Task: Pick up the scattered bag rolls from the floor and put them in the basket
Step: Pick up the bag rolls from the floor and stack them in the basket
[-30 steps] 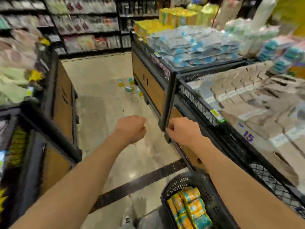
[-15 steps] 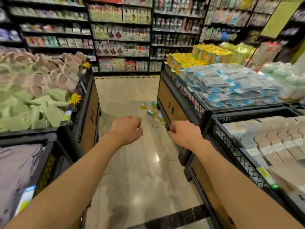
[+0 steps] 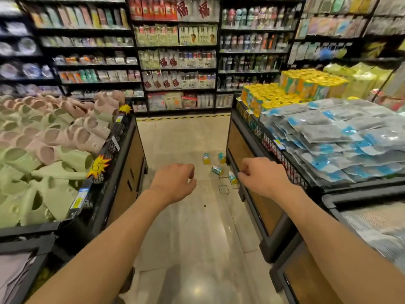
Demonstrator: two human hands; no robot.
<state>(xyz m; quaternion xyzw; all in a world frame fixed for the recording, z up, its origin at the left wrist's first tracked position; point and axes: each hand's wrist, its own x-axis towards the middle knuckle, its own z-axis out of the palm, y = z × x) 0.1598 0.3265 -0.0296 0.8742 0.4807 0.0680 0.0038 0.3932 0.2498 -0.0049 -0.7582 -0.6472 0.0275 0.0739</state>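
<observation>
Several small teal-and-yellow bag rolls lie scattered on the tiled floor ahead, by the foot of the right display bin: one (image 3: 206,158), another (image 3: 221,157), a third on its side (image 3: 217,170), and one nearest the bin (image 3: 232,177). My left hand (image 3: 174,183) is stretched out in front of me, fingers loosely curled, holding nothing. My right hand (image 3: 262,177) is held out at the same height, also loosely curled and holding nothing. Both hands are well short of the rolls. The basket is out of view.
The aisle floor (image 3: 197,238) runs between two black-framed wooden bins. The left bin (image 3: 129,163) holds pink and green slippers, the right bin (image 3: 247,150) blue-grey packets and stacked yellow rolls (image 3: 285,95). Stocked shelves (image 3: 177,62) close the far end.
I have moved forward along the aisle and my view has lifted. The basket by my right arm dropped out of view and the rolls are nearer. My hands stay empty.
</observation>
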